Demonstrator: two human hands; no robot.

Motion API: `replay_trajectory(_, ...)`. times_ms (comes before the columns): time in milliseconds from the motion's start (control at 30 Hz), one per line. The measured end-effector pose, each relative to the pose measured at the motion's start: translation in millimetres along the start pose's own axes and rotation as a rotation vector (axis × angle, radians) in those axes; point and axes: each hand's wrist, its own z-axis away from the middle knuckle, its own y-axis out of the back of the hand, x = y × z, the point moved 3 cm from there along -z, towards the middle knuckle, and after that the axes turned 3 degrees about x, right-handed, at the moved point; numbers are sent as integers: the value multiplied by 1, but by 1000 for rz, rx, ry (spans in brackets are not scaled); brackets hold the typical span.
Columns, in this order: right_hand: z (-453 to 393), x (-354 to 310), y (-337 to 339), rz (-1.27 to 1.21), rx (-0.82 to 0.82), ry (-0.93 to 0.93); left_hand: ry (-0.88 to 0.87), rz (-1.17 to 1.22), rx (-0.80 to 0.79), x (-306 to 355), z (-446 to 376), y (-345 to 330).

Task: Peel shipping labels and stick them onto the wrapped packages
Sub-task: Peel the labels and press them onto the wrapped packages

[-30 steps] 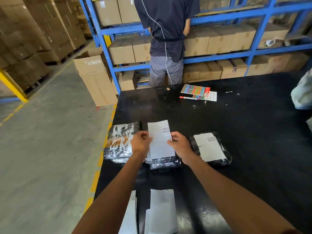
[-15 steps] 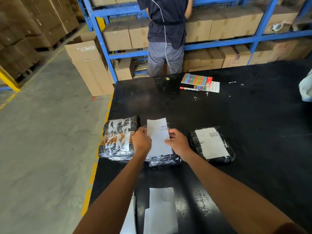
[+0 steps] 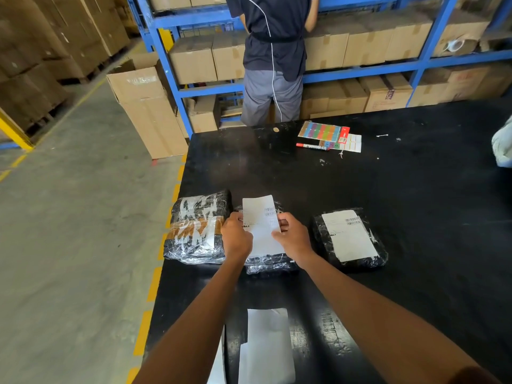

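I hold a white shipping label [image 3: 261, 223] by its two side edges, my left hand [image 3: 236, 239] on the left edge and my right hand [image 3: 293, 236] on the right. It hangs just over the middle wrapped package [image 3: 270, 265], black in shiny film, mostly hidden beneath the label and my hands. To the left lies a larger wrapped package [image 3: 198, 227] with brown tape and white print, without a label. On the right a third wrapped package [image 3: 349, 239] carries a stuck white label.
White backing sheets [image 3: 268, 345] lie on the black table [image 3: 415, 189] near its front edge. A red marker [image 3: 311, 146] and coloured sticker sheets [image 3: 322, 132] sit at the far side. A person stands at blue shelves with cardboard boxes. The table's left edge [image 3: 177, 189] drops to the concrete floor.
The label has come down closer to the middle package, and both hands have shifted slightly along its edges. The camera view has tilted down a little.
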Motion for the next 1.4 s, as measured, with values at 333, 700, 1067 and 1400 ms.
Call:
replay_trajectory(333, -5, -1, -3, 161, 131, 28, -70, 13, -43, -8, 6, -13)
replay_trajectory(700, -25, 7, 1, 59, 197, -52, -496, -578, -270, -8, 21, -35)
replay_trajectory(1067, -54, 8, -2, 339, 198, 314, -443, -599, -347, 0, -25, -49)
replay_trajectory(1400, -43, 11, 5, 808, -90, 151, -358, -533, -346, -5, -32, -45)
